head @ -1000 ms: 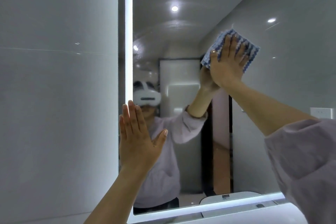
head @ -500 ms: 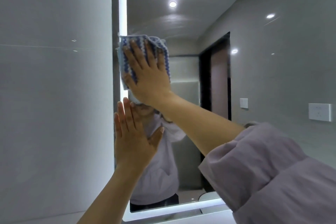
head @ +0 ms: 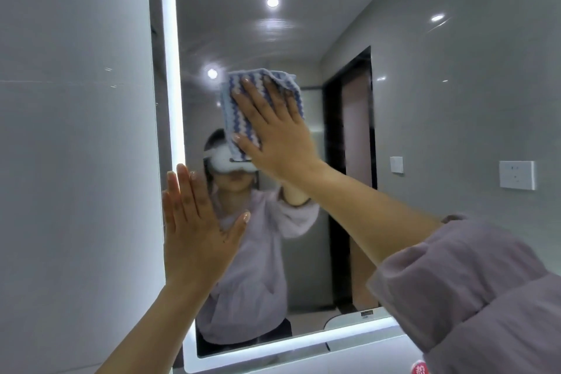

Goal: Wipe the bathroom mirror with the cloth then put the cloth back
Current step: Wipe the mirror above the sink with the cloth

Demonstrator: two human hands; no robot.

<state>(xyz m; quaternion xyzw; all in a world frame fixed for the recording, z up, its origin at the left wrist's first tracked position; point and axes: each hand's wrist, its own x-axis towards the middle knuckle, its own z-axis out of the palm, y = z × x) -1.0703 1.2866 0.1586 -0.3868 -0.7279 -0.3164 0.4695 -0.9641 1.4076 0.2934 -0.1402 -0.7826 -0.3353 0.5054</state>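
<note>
The bathroom mirror (head: 425,100) fills the wall ahead, framed by a lit white strip on its left and bottom edges. A blue and white zigzag cloth (head: 239,106) lies flat against the glass in the mirror's left half. My right hand (head: 273,127) presses on it with fingers spread. Lower left, my left hand (head: 197,228) rests flat and open against the mirror's left edge, holding nothing. My reflection, in a lilac top and a white headset, shows below the cloth.
A grey tiled wall (head: 76,161) runs along the left of the mirror. A white socket plate (head: 517,174) shows at the right. A white ledge (head: 349,352) runs below the mirror's lit bottom strip.
My right hand swept the cloth from the mirror's upper right to its left edge, then a little back to the right and down. My left hand stayed flat on the left edge.
</note>
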